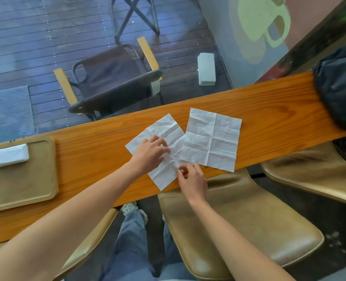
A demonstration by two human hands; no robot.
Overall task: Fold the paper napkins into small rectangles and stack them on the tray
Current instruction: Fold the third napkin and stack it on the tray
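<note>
— What is the tabletop [269,102] like?
— A long wooden plank running from lower left to upper right of the frame.
— And on it?
— A tan tray [22,191] at the left, two unfolded napkins [214,138] overlapping at the centre, and a black bag [340,88] at the upper right.

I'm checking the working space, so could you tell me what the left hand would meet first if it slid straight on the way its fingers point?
The left hand rests on the near napkin, fingers pointing right. Going straight on, it would probably meet the second unfolded napkin first, where the sheets overlap.
</note>
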